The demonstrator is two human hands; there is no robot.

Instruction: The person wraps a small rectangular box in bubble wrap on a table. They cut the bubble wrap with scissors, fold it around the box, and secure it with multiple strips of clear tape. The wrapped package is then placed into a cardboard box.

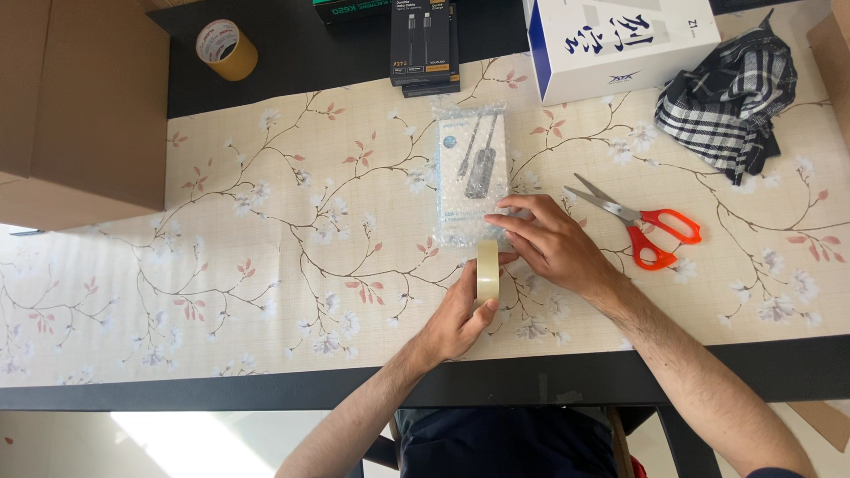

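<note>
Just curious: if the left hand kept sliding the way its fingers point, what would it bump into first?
Probably the bubble-wrapped package: the left hand, holding a clear tape roll, points up-table toward it.

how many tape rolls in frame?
2. A clear tape roll held on edge by the left hand, below the bubble-wrapped packet; a brown tape roll at top left. Others may be out of view.

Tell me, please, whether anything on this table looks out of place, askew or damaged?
Nothing looks damaged or spilled. The checked cloth lies crumpled at the far right, and the scissors lie open on the floral table cover. The left hand holds a clear tape roll upright; the right hand rests on the bubble-wrapped package.
</note>
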